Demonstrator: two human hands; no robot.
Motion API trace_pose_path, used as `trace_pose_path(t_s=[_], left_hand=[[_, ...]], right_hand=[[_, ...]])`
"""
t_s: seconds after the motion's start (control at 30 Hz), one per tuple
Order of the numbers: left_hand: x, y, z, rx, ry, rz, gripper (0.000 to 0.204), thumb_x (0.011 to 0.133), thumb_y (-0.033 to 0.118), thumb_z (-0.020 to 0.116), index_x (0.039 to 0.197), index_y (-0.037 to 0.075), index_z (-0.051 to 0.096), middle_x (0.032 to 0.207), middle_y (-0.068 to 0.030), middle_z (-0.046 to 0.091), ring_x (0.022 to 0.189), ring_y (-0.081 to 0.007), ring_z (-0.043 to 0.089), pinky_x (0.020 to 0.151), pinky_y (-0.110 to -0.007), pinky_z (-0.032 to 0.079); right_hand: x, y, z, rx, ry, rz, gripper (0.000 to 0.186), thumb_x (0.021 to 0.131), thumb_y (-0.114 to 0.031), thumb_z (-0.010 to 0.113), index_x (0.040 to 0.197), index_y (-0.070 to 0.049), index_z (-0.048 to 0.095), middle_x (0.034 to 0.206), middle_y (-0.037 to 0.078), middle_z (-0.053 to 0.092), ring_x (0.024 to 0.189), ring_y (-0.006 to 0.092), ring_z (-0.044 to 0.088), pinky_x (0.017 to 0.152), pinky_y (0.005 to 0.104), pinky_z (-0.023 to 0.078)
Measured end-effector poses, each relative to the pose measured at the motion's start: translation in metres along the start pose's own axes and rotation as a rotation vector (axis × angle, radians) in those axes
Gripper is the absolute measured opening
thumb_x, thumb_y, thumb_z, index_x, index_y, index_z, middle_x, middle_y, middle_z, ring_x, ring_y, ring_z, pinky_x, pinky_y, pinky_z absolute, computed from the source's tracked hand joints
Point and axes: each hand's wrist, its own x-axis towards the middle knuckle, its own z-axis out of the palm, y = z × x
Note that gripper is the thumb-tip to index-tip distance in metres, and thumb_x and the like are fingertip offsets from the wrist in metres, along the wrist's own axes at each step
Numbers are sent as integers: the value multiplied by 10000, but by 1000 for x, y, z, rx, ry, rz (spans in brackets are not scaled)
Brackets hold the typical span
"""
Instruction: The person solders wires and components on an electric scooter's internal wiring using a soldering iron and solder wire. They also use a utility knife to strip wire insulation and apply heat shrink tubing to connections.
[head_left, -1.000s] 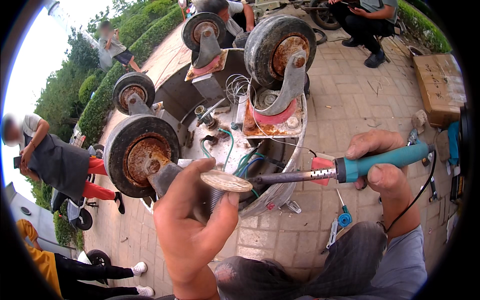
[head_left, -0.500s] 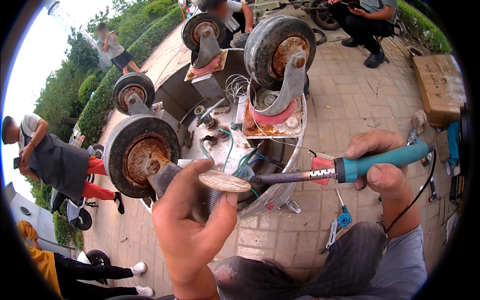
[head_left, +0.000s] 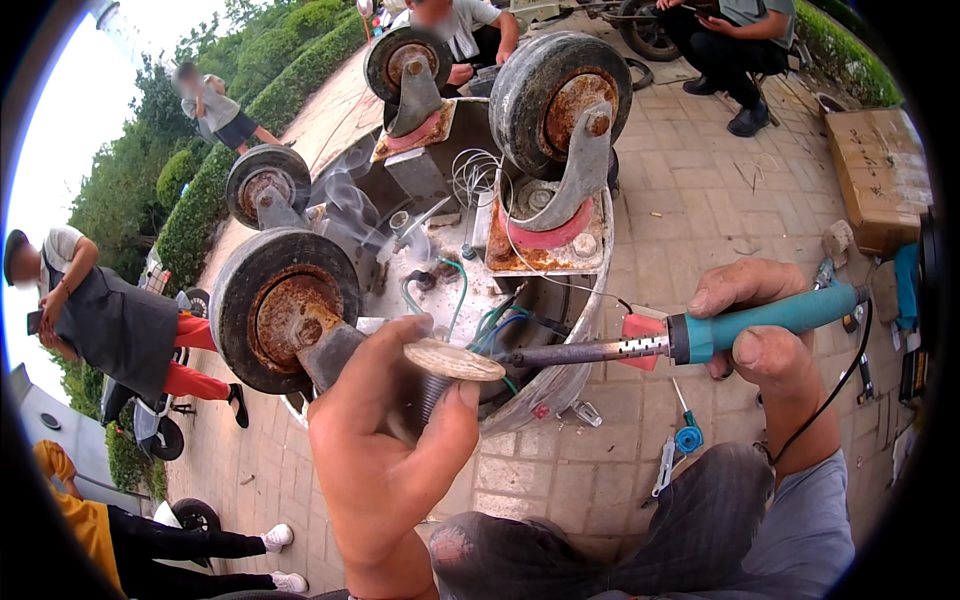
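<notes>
My left hand (head_left: pixel 385 430) is closed around a round-headed bolt (head_left: pixel 455 361) with a pale, worn flat top and a grey threaded shank. In my right hand (head_left: pixel 765 315) is a soldering iron (head_left: pixel 780 318) with a teal handle, pointing left. Its dark tip meets the bolt head's right edge in the view; whether they touch I cannot tell. Behind both hands stands an upturned round metal base (head_left: pixel 550 395) with rusty caster wheels (head_left: pixel 290 312). Green and blue wires (head_left: pixel 490 325) lie inside it, and thin smoke (head_left: pixel 350 195) drifts over its far left part.
A screwdriver with a round blue part (head_left: pixel 688 438) and a white-handled tool (head_left: pixel 664 468) lie on the paving near my knee. A cardboard box (head_left: pixel 880 175) and more tools are at the right. Several people are around, one crouching behind the base.
Smoke now shows over the base. My left hand and the bolt have shifted slightly right, while the soldering iron stays nearly still. The person behind the base has raised their head and shifted.
</notes>
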Motion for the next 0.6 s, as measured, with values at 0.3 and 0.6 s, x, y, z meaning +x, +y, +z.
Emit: trace_pose_path(t_s=[0.3,0.6], left_hand=[[-1,-2,-2,-14,-8,-6,401,731,-4,709,1098,-102,580,726,-10,581,652,-30,487,555,-172,374],[1,-2,0,42,2,12,382,714,12,720,1068,-75,608,692,-2,566,627,-25,481,542,-177,376]], right_hand=[[1,1,0,-9,-12,-18,458,742,-264,705,1012,100,637,733,121,648,568,101,572,484,220,438],[0,1,-1,-4,-21,-12,464,744,-264,704,1018,103,631,711,114,636,553,96,559,466,218,421]])
